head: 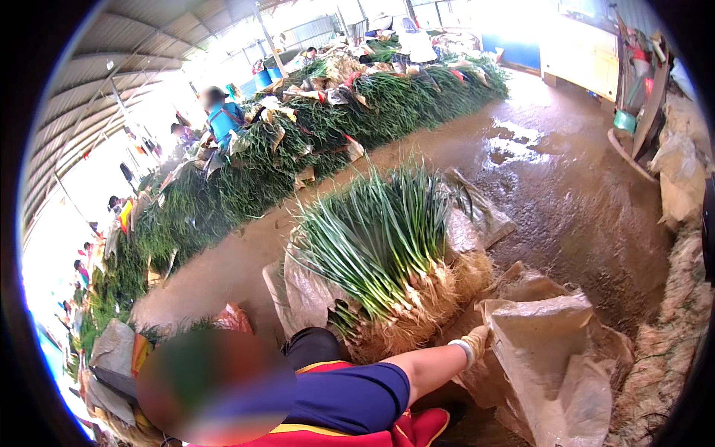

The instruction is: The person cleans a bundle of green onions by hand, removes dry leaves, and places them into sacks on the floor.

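My left hand, in a tan glove with a white cuff, grips the left edge of a muddy woven plastic sack. The fingertips are partly hidden by the sack's fold. Close beyond my forearm lies a thick bundle of green onions, green leaves up and away from me, with tan stringy roots nearest the hand. They lie on another spread sack. A red apron with yellow trim covers my lap. My right hand is out of view.
Long heaps of green onions run across the back, with people working behind them. Wet, muddy floor lies to the right. A pile of roots lines the right side. A blurred oval covers the lower left.
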A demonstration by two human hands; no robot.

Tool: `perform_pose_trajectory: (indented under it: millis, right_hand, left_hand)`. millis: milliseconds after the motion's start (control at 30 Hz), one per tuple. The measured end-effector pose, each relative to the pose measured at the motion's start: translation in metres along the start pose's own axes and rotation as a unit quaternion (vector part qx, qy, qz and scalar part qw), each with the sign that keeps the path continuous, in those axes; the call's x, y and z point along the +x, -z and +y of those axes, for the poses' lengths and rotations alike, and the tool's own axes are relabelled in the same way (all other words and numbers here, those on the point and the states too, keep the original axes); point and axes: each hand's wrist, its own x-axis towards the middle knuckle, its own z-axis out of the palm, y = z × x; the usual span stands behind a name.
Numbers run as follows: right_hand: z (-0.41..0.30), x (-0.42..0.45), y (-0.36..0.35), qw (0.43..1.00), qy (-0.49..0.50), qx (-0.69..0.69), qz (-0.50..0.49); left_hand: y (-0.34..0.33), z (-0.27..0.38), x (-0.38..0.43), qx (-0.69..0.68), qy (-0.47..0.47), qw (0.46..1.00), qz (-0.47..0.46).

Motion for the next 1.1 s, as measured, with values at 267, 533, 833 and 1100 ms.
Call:
perform_pose_trajectory:
  millis: [267, 533, 833, 1100]
  right_hand:
    - [0.003, 0.032, 0.079, 0.966, 0.18, -0.152, 0.108]
    - [-0.078, -0.008, 0.044, 0.979, 0.197, 0.02, 0.051]
    - [-0.042, -0.071, -0.032, 0.95, -0.041, 0.307, 0.033]
    - [0.071, -0.116, -0.108, 0.91, -0.344, 0.208, -0.102]
  left_hand:
    - [-0.174, 0.142, -0.165, -0.053, -0.105, 0.947, -0.298]
    - [-0.203, 0.219, -0.277, -0.153, -0.269, 0.808, -0.501]
    - [0.076, 0.088, -0.108, -0.007, -0.022, 0.988, -0.15]
    - [0.117, 0.074, -0.066, 0.234, -0.037, 0.971, -0.042]
